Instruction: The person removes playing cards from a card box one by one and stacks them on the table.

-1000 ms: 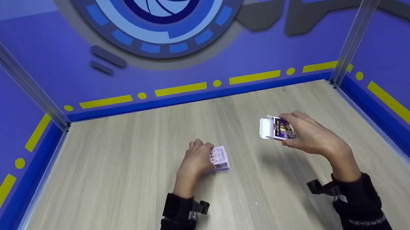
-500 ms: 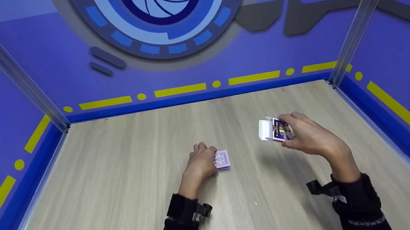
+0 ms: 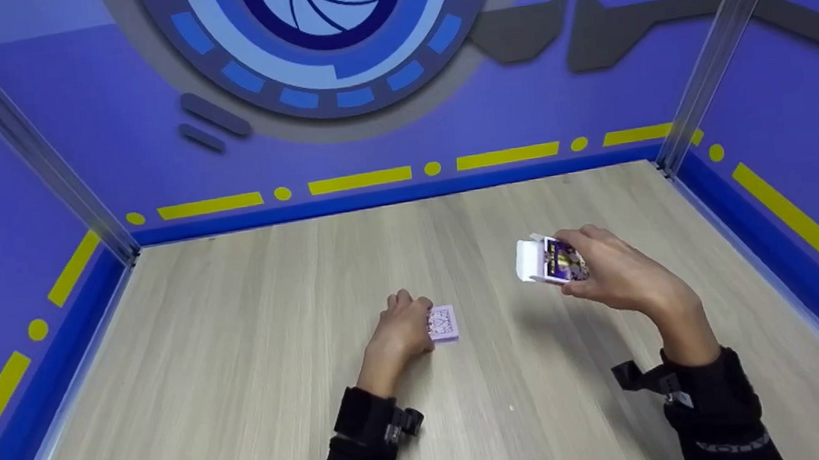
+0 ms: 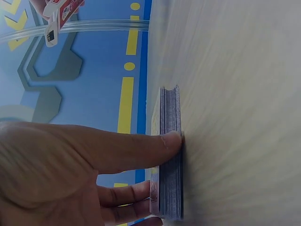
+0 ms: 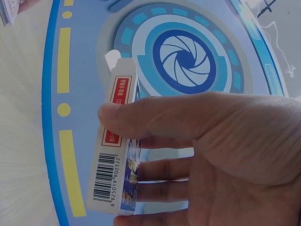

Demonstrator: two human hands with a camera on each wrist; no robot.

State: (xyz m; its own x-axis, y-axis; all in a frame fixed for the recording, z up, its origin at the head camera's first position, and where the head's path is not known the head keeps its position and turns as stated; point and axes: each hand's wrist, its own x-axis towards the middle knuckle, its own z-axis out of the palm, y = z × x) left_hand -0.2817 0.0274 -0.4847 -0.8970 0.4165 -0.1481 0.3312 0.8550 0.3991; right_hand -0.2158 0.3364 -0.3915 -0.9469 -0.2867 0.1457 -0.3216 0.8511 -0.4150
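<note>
A deck of playing cards (image 3: 443, 323) lies flat on the wooden table, its patterned back facing up. My left hand (image 3: 400, 330) grips it from the left side. In the left wrist view the thumb presses along the edge of the stacked cards (image 4: 170, 188), with the fingers at the far side. My right hand (image 3: 620, 266) holds an open card box (image 3: 562, 259) above the table, to the right of the deck. Its white flap (image 3: 529, 260) points left toward the deck. In the right wrist view the thumb lies on the side of the box (image 5: 113, 141), above a barcode.
The wooden tabletop (image 3: 256, 350) is bounded by a blue-purple back wall (image 3: 371, 147) and side walls with yellow markings. Transparent corner posts (image 3: 719, 53) stand at the back corners. A tiny white speck (image 3: 511, 407) lies on the table near the front.
My left hand has moved slightly right and toward me with the deck. The deck's layers, offset earlier, now look squared up and flat on the table. My right hand and the box stay nearly still.
</note>
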